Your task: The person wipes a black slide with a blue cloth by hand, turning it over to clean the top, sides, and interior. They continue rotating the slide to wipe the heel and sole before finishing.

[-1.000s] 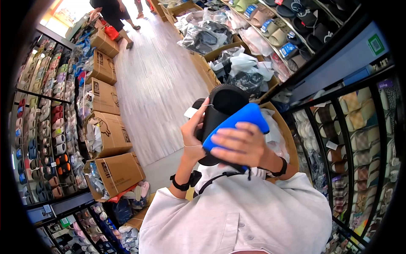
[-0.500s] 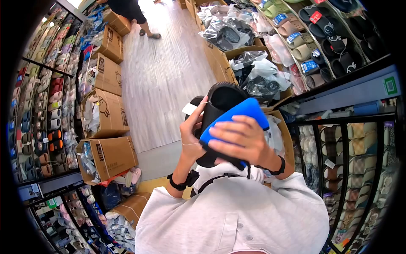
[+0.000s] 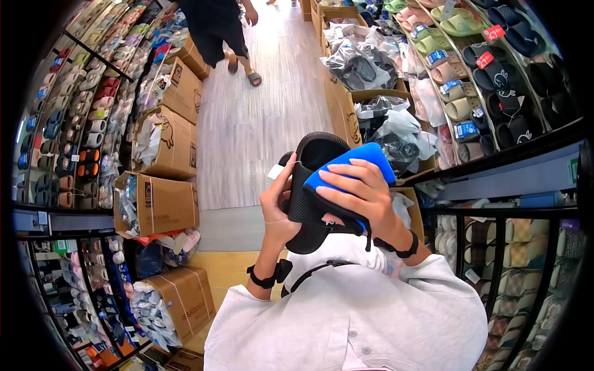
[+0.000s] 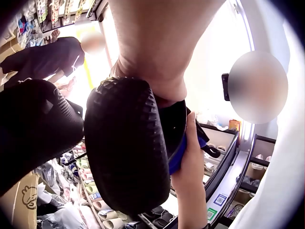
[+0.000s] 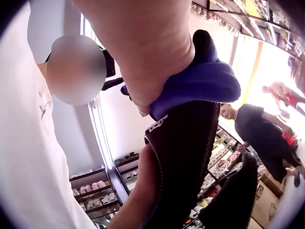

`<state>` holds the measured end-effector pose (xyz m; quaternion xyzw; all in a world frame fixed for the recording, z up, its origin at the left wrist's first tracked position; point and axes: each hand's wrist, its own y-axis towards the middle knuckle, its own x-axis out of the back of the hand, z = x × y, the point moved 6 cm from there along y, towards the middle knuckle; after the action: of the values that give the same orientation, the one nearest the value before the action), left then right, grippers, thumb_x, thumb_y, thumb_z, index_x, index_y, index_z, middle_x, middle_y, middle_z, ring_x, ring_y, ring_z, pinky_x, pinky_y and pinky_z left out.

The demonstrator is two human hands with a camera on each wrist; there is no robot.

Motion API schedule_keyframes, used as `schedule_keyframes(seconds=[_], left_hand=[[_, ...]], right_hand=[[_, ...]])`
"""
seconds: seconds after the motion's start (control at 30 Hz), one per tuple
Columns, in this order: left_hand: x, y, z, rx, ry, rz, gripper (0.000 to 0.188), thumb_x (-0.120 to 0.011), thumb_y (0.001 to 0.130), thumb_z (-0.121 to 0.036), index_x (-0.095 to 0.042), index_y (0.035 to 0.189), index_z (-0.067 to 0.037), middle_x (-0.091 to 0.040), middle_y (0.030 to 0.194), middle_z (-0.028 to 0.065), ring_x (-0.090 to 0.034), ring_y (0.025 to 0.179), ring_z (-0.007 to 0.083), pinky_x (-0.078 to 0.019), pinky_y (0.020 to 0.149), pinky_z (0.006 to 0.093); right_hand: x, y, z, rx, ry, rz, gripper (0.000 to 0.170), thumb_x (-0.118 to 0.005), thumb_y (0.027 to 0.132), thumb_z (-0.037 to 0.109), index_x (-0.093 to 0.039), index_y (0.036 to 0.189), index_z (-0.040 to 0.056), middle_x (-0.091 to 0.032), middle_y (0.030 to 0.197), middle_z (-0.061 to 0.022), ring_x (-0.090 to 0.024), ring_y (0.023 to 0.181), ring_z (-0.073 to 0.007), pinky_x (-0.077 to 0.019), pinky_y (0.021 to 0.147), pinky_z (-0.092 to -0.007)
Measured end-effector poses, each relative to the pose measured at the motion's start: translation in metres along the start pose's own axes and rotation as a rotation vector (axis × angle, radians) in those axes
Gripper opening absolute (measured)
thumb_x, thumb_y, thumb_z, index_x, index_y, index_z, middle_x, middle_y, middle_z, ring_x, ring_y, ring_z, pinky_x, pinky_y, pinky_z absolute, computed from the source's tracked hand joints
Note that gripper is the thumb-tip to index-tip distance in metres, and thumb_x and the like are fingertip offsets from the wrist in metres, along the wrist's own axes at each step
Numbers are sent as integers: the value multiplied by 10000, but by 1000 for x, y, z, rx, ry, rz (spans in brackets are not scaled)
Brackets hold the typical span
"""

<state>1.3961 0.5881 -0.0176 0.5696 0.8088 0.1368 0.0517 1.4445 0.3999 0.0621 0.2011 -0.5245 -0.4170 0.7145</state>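
In the head view my left hand [image 3: 276, 210] grips a black slipper [image 3: 301, 188] by its side, fingers partly hidden behind it. The second black slipper [image 4: 40, 129] hangs beside it; a thin string and a white tag [image 3: 276, 171] show near the left fingertips. My right hand [image 3: 359, 195] holds a blue fleecy pad [image 3: 378, 162] with a black underside and dangling black cord, its fingers spread over the top. The pad lies against the slipper's upper, overlapping the foot opening. In the right wrist view the pad's fuzzy edge [image 5: 205, 83] meets the slipper's stitched upper [image 5: 183, 162].
Cardboard boxes [image 3: 172, 204] of bagged footwear line the left of the aisle [image 3: 266, 123], and more boxes [image 3: 371, 99] stand along the right. Shelves of slippers [image 3: 458, 74] rise on both sides. A person in dark clothes [image 3: 216, 31] stands farther up the aisle.
The head view has shifted, with boxes and shelves lower in it. The person in dark clothes appears nearer. The blue pad has tilted and moved slightly on the slipper; both holds continue.
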Motion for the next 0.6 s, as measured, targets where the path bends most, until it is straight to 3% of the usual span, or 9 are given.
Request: schedule_keyframes(seconds=[0.13,0.23,0.27,0.4,0.53,0.6], left_hand=[[-14,-12,-11,-32,35,-16,843,-849,856,-93,-515,1619,30,-763,1274,148,-745,1096,171,-612,935,310],[-23,-21,-10,18,-64,-44,808,-809,890,-69,-491,1622,60,-692,1429,172,-729,1168,200,-614,951,310],[-25,-25,-7,84,-60,-41,815,-810,876,-42,-496,1622,53,-704,1411,173,-730,1165,197,-612,954,311],[-35,-32,-12,27,89,-60,829,-826,847,-20,-519,1616,29,-752,1308,150,-731,1128,166,-603,961,309],[-41,-30,-22,-21,115,-73,828,-831,840,-31,-536,1613,13,-776,1211,111,-728,1054,139,-600,935,306],[-42,-30,-17,97,63,-93,834,-823,836,-30,-535,1618,2,-781,1168,105,-724,1050,131,-594,925,297]], right_hand=[[-1,-26,15,140,44,0,439,-867,893,341,-784,1281,154,-761,1360,-57,-700,1267,-253,-525,1090,-460],[1,-38,21,305,59,40,395,-823,945,390,-785,1276,179,-765,1352,-44,-709,1265,-231,-530,1081,-419],[6,-36,15,303,89,40,404,-828,938,395,-785,1277,180,-764,1354,-47,-710,1266,-234,-528,1083,-422],[24,-24,-26,1,96,-35,457,-883,870,320,-792,1269,116,-772,1309,-68,-719,1233,-297,-530,1058,-491],[23,-45,0,103,89,-21,385,-844,909,279,-792,1265,143,-775,1312,-76,-718,1237,-273,-537,1062,-465],[15,-62,23,309,61,3,300,-758,976,234,-789,1270,183,-773,1335,-48,-717,1241,-224,-538,1075,-408]])
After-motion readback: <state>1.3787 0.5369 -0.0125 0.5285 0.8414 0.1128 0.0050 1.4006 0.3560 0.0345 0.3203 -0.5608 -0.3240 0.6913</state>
